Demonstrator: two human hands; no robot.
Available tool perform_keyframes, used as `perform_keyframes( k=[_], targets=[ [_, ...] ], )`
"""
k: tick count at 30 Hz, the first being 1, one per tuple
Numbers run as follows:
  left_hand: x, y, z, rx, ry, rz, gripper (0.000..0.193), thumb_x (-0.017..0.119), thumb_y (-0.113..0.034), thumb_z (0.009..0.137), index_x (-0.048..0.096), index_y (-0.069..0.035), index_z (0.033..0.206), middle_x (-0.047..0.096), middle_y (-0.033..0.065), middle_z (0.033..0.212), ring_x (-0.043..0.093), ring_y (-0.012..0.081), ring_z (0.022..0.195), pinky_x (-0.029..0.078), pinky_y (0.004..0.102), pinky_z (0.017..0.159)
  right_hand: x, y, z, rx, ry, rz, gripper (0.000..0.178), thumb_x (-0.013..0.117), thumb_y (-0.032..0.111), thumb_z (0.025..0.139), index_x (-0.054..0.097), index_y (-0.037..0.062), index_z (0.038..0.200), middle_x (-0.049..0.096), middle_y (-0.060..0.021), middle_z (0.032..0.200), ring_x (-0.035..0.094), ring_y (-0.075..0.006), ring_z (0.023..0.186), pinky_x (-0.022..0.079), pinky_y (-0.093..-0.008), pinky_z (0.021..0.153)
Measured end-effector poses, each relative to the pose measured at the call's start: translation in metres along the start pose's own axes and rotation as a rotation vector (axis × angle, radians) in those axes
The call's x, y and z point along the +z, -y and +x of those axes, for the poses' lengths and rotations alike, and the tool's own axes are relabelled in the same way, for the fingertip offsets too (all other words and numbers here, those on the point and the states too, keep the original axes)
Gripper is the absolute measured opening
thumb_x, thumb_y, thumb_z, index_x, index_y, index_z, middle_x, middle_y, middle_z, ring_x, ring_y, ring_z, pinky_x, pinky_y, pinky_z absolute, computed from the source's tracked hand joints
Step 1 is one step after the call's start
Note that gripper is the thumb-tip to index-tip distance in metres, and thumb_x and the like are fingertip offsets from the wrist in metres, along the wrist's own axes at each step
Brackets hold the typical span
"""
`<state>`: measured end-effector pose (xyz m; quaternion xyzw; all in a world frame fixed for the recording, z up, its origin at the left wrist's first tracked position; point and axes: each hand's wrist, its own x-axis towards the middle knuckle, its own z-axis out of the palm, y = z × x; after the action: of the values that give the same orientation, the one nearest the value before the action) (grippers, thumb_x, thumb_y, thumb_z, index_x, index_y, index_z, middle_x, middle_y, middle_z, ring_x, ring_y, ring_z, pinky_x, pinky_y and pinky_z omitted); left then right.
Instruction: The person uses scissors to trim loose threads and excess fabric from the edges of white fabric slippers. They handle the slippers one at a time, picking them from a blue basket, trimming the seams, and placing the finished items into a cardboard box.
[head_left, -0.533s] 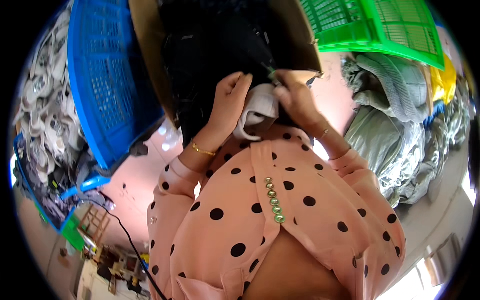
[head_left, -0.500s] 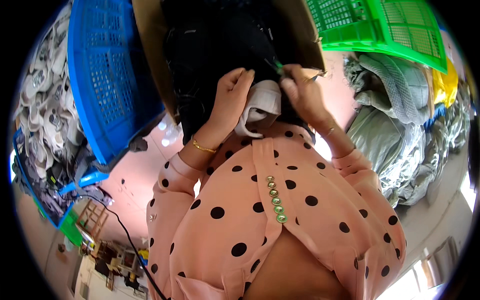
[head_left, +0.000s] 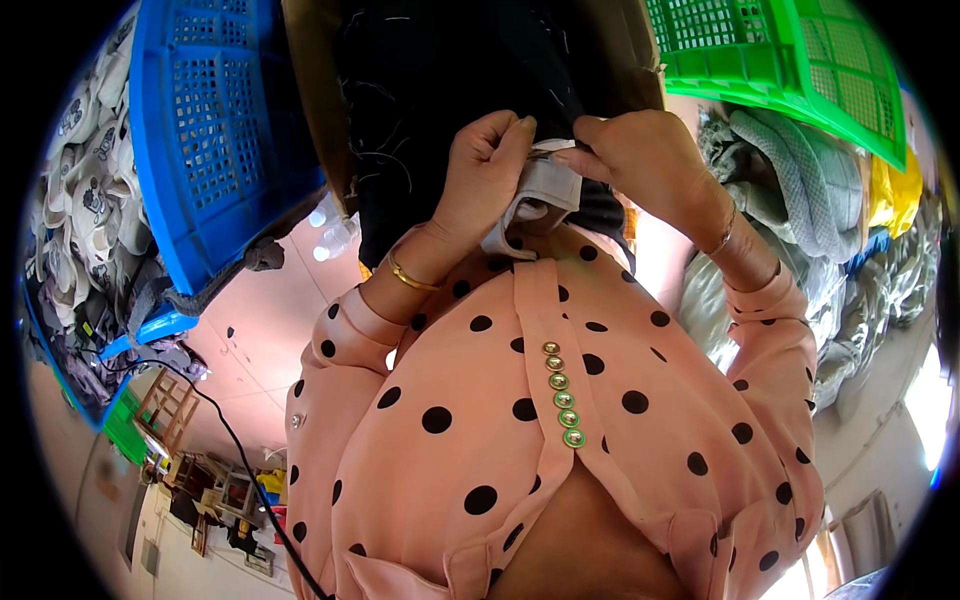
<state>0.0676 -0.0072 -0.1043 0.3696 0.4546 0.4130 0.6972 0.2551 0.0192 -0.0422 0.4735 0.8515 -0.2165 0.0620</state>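
Observation:
My left hand (head_left: 482, 175) is closed, thumb against curled fingers, on the upper edge of a small light grey fabric piece (head_left: 550, 188). The piece has a curved, open lower part and hangs over my lap against the pink blouse. At its other side is my right hand (head_left: 650, 165), fingers bent and pinched, with the thumb tip at the fabric's top edge. What lies inside the right hand's fingers is hidden. Dark cloth (head_left: 450, 80), strewn with loose white threads, lies under and beyond both hands.
A blue crate (head_left: 215, 130) stands at left, near light shoe-shaped fabric pieces (head_left: 95, 190). Brown cardboard (head_left: 318, 90) flanks the dark cloth. On the right are a green crate (head_left: 720, 75), grey cloth (head_left: 790, 180) and clear plastic wrapping (head_left: 850, 330). A black cable (head_left: 235, 430) runs at lower left.
My right hand has turned and come in to the fabric's top edge; a small green-tipped item seen at its fingers earlier no longer shows. My left hand and the fabric have shifted slightly right.

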Motion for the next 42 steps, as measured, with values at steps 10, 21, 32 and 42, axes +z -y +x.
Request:
perform_keyframes(
  k=[10, 21, 32, 42],
  targets=[
    [-0.048, -0.032, 0.001, 0.650, -0.261, 0.937, 0.030, 0.064, -0.002, 0.083, 0.066, -0.013, 0.110, 0.058, 0.0115, 0.111, 0.051, 0.0271, 0.108, 0.040, 0.0363, 0.092, 0.031, -0.004, 0.000, 0.026, -0.176, -0.055, 0.043, 0.054, 0.045, 0.093, 0.059, 0.0079, 0.072, 0.057, -0.0111, 0.056, 0.061, -0.0318, 0.055, 0.045, -0.0405, 0.047],
    [-0.055, -0.024, -0.054, 0.480, -0.016, 0.999, 0.042, 0.077, -0.021, 0.073, 0.068, -0.016, 0.114, 0.069, 0.0019, 0.109, 0.049, 0.0274, 0.126, 0.021, 0.0504, 0.111, 0.055, -0.013, 0.013, 0.146, -0.379, 0.256, 0.042, 0.062, 0.045, 0.090, 0.058, 0.0045, 0.081, 0.062, -0.0117, 0.062, 0.063, -0.0291, 0.055, 0.049, -0.0337, 0.049],
    [-0.037, -0.047, -0.056, -0.021, 0.025, 0.169, 0.019, 0.063, -0.015, 0.095, 0.069, 0.001, 0.103, 0.067, 0.0013, 0.083, 0.057, 0.0027, 0.070, 0.047, 0.0176, 0.058, 0.032, 0.043, -0.011, 0.101, -0.179, 1.021, 0.025, 0.074, 0.017, 0.085, 0.064, 0.0013, 0.102, 0.061, -0.0034, 0.073, 0.053, -0.0052, 0.064, 0.048, -0.0218, 0.060],
    [-0.045, -0.051, -0.060, -0.185, 0.158, 0.182, 0.022, 0.069, -0.018, 0.090, 0.070, 0.002, 0.100, 0.070, 0.0052, 0.088, 0.065, 0.0085, 0.076, 0.052, 0.0212, 0.069, 0.027, 0.038, -0.008, 0.078, 0.112, 1.196, 0.023, 0.066, 0.018, 0.090, 0.064, -0.0032, 0.099, 0.062, -0.0031, 0.076, 0.053, -0.0057, 0.073, 0.047, -0.0234, 0.068]
  ],
)
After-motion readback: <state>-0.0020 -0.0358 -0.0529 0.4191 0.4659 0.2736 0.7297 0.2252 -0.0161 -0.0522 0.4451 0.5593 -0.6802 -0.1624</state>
